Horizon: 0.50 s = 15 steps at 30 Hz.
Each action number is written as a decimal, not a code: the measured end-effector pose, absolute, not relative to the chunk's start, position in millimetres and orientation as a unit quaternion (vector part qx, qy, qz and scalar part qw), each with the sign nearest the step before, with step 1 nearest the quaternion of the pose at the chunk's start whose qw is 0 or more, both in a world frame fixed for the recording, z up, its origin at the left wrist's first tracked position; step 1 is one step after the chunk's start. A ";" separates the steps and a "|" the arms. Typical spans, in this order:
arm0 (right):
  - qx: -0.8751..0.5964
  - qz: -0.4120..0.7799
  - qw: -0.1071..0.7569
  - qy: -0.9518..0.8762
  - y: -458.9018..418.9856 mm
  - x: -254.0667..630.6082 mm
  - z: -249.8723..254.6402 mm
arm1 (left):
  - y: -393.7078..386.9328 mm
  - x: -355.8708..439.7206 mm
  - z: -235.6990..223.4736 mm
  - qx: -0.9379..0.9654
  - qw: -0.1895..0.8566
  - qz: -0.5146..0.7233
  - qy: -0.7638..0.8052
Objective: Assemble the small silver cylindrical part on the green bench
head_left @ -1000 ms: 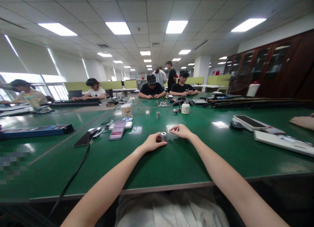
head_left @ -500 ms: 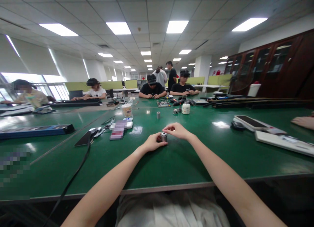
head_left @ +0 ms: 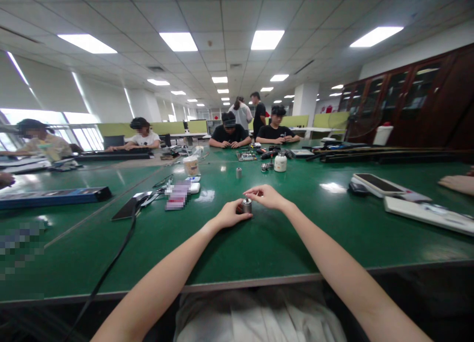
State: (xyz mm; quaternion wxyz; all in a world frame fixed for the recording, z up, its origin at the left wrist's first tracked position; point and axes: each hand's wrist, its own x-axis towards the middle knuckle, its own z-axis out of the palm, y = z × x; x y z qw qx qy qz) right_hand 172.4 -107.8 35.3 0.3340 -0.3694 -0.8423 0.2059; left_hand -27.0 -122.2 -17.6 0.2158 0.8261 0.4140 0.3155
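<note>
Right hand (head_left: 269, 198) has moved over the metal cylinder (head_left: 247, 207), grip unclear, while left hand (head_left: 232, 213) clasps it.

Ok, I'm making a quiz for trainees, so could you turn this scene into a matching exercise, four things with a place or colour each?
1. Left hand
2. Right hand
3. Far metal cylinder
4. Tabletop

A. Green
B. At the top of the near metal cylinder
C. Standing beyond both hands
D. Around the near metal cylinder's side

Pairs: 1-D, 2-B, 3-C, 4-A
</note>
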 end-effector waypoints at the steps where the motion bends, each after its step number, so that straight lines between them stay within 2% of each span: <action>1: -0.374 0.207 0.339 -0.838 -108.5 173.1 36.2 | -122.1 -27.2 -18.0 0.827 0.217 0.315 0.412; 9: -0.369 0.208 0.305 -0.853 -109.2 171.4 33.0 | -119.7 -27.4 -20.3 0.825 0.227 0.317 0.409; 15: -0.389 0.174 0.407 -0.808 -96.0 179.6 30.5 | -124.8 -25.9 -14.9 0.822 0.229 0.316 0.415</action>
